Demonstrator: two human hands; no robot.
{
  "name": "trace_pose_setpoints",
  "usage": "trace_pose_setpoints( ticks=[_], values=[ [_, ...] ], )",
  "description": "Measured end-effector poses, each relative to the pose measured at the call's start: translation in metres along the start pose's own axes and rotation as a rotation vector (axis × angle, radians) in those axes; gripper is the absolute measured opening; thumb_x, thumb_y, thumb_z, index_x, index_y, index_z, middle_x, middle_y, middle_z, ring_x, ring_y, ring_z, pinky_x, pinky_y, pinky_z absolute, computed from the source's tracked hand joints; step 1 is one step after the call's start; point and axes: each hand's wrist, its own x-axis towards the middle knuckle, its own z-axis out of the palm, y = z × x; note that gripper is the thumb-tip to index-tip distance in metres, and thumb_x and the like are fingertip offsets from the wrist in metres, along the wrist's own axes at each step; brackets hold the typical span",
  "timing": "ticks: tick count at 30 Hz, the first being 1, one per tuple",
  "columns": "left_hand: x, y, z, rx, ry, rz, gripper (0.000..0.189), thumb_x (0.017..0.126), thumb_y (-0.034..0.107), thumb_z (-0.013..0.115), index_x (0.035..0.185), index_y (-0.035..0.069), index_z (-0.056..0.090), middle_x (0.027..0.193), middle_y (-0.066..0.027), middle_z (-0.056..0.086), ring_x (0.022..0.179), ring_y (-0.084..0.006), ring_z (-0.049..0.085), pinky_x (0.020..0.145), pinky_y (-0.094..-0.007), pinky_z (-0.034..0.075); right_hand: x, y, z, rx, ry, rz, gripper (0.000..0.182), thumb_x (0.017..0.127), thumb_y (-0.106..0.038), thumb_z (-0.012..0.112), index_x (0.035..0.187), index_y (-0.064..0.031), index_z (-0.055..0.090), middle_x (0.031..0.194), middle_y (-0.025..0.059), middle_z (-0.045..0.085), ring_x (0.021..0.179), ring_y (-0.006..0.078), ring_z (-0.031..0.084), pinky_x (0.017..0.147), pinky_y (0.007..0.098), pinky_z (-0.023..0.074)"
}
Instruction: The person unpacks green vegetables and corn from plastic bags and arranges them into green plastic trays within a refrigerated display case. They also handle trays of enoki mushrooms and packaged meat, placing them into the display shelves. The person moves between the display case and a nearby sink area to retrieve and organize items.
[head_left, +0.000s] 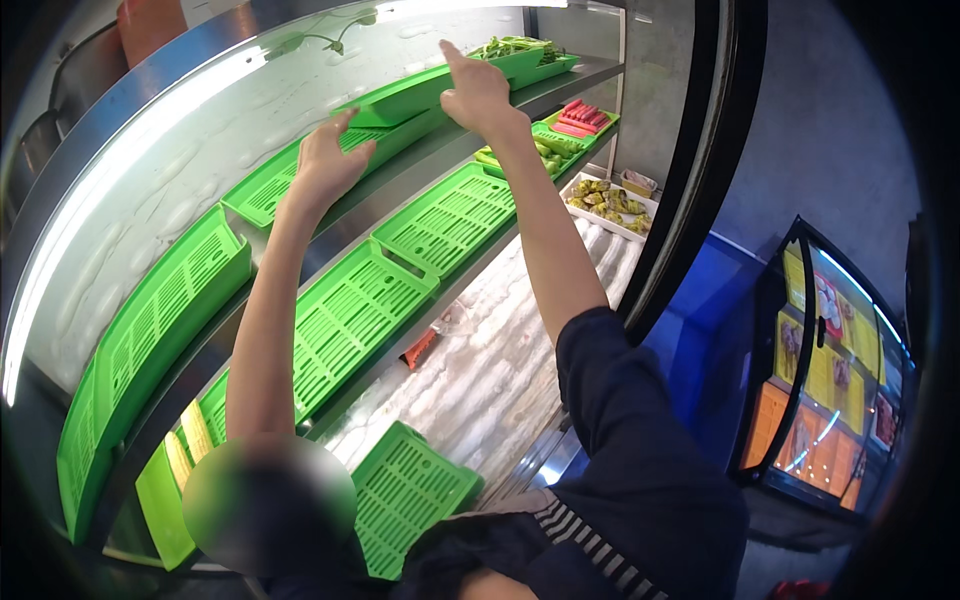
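Both my arms reach to the upper metal shelf of a refrigerated display case. My left hand (330, 159) is at the near left end of a raised green plastic tray (401, 101), its fingers at the tray's corner. My right hand (478, 86) lies over the same tray farther right, index finger stretched out; the grip of either hand is not clear. The tray tilts over another green slotted tray (281, 176) on the shelf. Leafy green vegetables (510, 48) lie in green trays just beyond my right hand.
The lower shelf bears slotted green trays (450, 217), green peppers (551, 150), red packaged sticks (583, 116) and corn cobs (196, 431). Below are a white tray of wrapped food (611, 206) and a green tray (412, 495) on the frosty case floor. The black door frame (694, 150) stands at right.
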Motion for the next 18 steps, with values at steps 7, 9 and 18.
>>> trace_pose_setpoints(
  ticks=[7,9,18],
  values=[
    [-0.011,-0.005,0.006,0.146,-0.076,0.072,0.027,0.069,0.003,0.053,0.095,-0.001,0.061,0.089,-0.0230,0.059,0.087,-0.0354,0.056,0.079,-0.0383,0.043,0.035,0.003,0.025,-0.167,-0.206,-0.175,0.030,0.071,-0.022,0.064,0.097,-0.0057,0.060,0.096,0.0134,0.060,0.093,0.0279,0.058,0.078,0.0371,0.0475],
    [-0.011,-0.009,0.002,0.219,-0.060,0.127,0.027,0.068,0.001,0.052,0.094,-0.002,0.060,0.089,-0.0226,0.060,0.085,-0.0349,0.057,0.077,-0.0367,0.043,0.042,-0.008,0.026,-0.197,-0.247,-0.192,0.032,0.071,-0.029,0.066,0.091,-0.0048,0.062,0.096,0.0134,0.061,0.093,0.0283,0.058,0.078,0.0371,0.0473],
    [-0.034,0.002,-0.020,0.178,-0.039,0.160,0.026,0.068,-0.005,0.051,0.092,-0.004,0.060,0.086,-0.0232,0.059,0.081,-0.0356,0.057,0.075,-0.0364,0.044,0.063,-0.038,0.014,0.062,-0.250,-0.148,0.050,0.067,-0.046,0.067,0.091,-0.0035,0.061,0.097,0.0143,0.059,0.094,0.0308,0.056,0.081,0.0400,0.0472]
  ],
)
